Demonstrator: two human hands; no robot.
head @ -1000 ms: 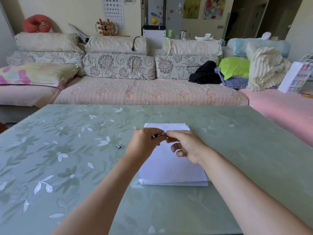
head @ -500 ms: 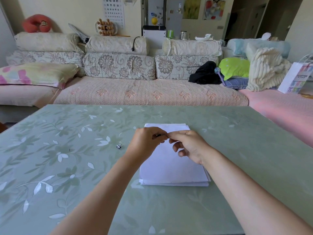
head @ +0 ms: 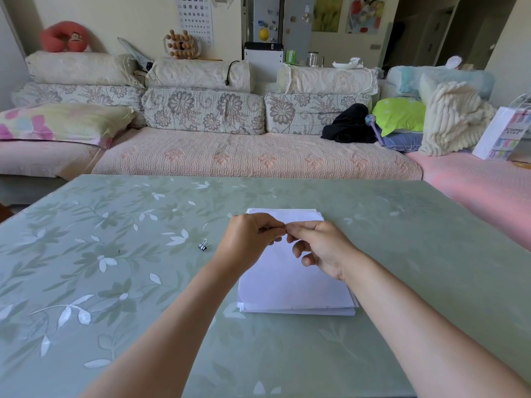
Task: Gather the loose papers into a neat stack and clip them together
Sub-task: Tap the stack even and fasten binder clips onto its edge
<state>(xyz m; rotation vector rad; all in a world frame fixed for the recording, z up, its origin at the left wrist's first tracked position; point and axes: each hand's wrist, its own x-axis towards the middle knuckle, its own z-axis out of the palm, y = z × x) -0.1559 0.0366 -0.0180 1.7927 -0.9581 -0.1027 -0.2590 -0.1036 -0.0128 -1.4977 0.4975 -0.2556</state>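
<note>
From where I stand the gathering looks done; the papers [head: 293, 282] lie in one stack at the middle of the bench [head: 115, 282], mostly squared, though a few edges stray at the near corners; I can see no clip on the stack, so the clipping is what is left. The left hand [head: 250, 239] and right hand [head: 321, 248] hover together over the far half of the stack, fingertips meeting; each grip is pinched on a small dark piece [head: 269, 228], mostly hidden, which I take for a clip being readied. Counting: one stack, its sheets too close to number; one binder clip [head: 204, 245] lying loose on the bench, near the left hand on its left side and not touching it; two hands.
</note>
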